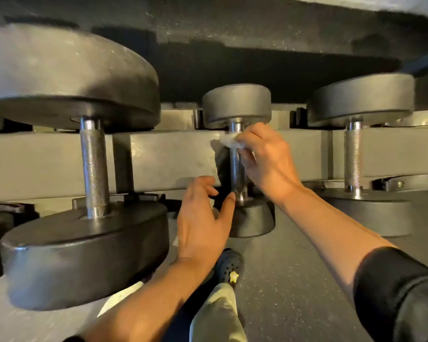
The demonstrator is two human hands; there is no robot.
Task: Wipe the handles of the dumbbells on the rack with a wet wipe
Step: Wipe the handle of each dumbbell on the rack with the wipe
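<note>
Three dumbbells rest across the grey rack [158, 156], their handles running from the far rail to the near one. The largest dumbbell [79, 169] lies at left, its broad black heads filling much of the view and its knurled steel handle [94, 166] bare. The right dumbbell [361, 154] is of middling size, with a knurled handle of its own [353, 156], and sits well apart from the hands. The middle dumbbell [240, 159], the smallest of the three, lies between them.

The right hand [265, 161] reaches in from a forearm with a black sleeve [400, 294] pushed up. Its fingers curl closed around the upper part of the middle dumbbell's handle [236, 169], pinching a small crumpled white wet wipe [229, 141] against the steel just below the far head.

The left hand [203, 218] hovers near the lower end of the same handle, fingers spread and loosely bent, the index fingertip touching or nearly touching the collar above the near head. It grips nothing that can be made out.

Below the hands lies dark speckled floor [294, 280]. A leg in pale green trousers [218, 314] ends in a dark perforated shoe [229, 265] bearing a small yellow star.
</note>
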